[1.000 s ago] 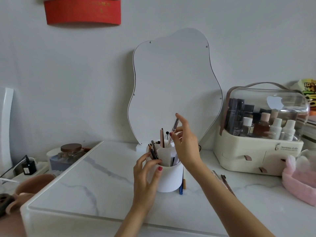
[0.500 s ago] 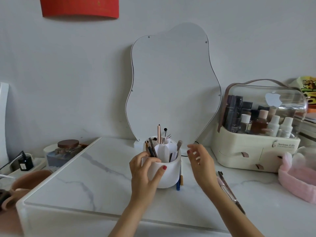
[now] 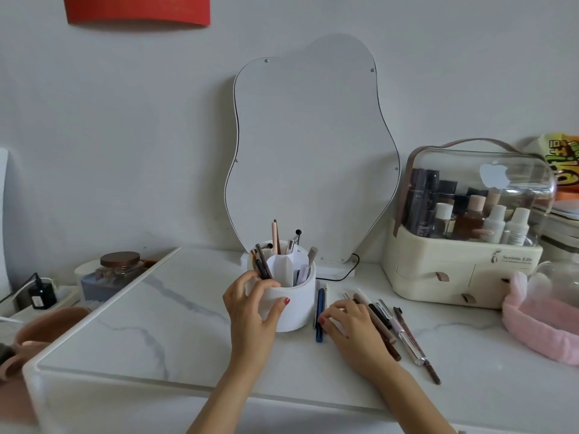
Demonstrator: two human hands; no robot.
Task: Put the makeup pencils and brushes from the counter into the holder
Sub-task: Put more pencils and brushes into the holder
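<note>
A white round holder (image 3: 296, 308) stands on the marble counter (image 3: 175, 327) with several pencils and brushes upright in its compartments. My left hand (image 3: 250, 311) grips the holder's left side, thumb across its front. A blue pencil (image 3: 320, 303) and a thin white one lie flat just right of the holder. My right hand (image 3: 352, 325) rests low on the counter, fingertips touching the blue pencil, nothing lifted. Several more pencils and brushes (image 3: 404, 335) lie fanned out to the right, partly under that hand.
A wavy white mirror (image 3: 310, 145) leans on the wall behind the holder, with a black cable at its base. A cream cosmetics organizer (image 3: 454, 274) with a clear lid stands at the right, beside a pink fluffy item (image 3: 539, 324). A lidded jar (image 3: 116, 272) sits left of the counter.
My right hand let go of a brush in the holder, then dropped to the counter onto the pencils right of it. My left hand stayed on the holder.
</note>
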